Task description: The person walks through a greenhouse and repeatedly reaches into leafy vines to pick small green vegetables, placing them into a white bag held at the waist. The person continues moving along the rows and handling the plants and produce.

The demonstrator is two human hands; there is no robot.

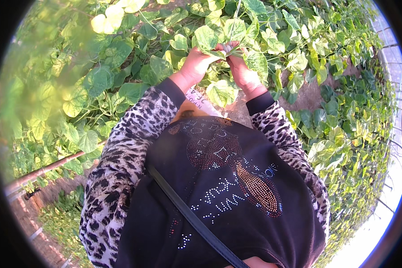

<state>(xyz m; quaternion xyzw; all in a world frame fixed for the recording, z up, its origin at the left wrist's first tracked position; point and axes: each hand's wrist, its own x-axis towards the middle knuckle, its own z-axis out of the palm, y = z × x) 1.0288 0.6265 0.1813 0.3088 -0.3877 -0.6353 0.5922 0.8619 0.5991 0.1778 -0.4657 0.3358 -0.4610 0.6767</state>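
My left hand (195,66) and my right hand (242,73) meet at the upper middle of the head view. Their fingers are pinched together around the top of a leafy vine (219,54). A small pale grey-white lump (228,46) shows between the fingertips; its kind I cannot make out. Above it a thin light string (235,20) rises among the leaves. One broad green leaf (206,38) stands just beyond my left fingers, and a yellow-green leaf (222,93) hangs below both hands. The fingertips are partly hidden by foliage.
Dense vines (100,78) surround me on both sides, some blurred close on the left. A reddish-brown pole (53,167) slants in at the left. An orange and white printed bag or sheet (194,107) lies under my arms. A dark strap (192,216) crosses my front.
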